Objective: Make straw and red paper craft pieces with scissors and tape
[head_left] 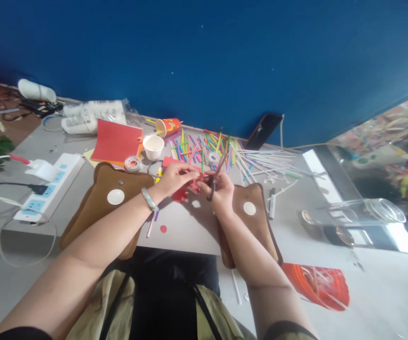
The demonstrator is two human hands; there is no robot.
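Observation:
My left hand (177, 179) pinches a small red paper piece (194, 185) above the middle of the table. Close beside it on the right, my right hand (221, 191) is closed around dark scissors (213, 185), whose blades point up and away; its fingertips also meet the red piece. More red paper (179, 195) lies beneath my left hand. A small red disc (163, 229) rests on the tabletop nearer to me. Brown pads lie under both forearms, one at the left (100, 208) and one at the right (251, 222).
Colourful straws (189, 146) and white sticks (265, 163) spread behind my hands. A white cup (153, 146), tape roll (133, 163) and red sheets (113, 141) stand left, beyond them a power strip (53, 186). A phone (264, 132) leans at the wall; an orange bin (317, 285) sits low right.

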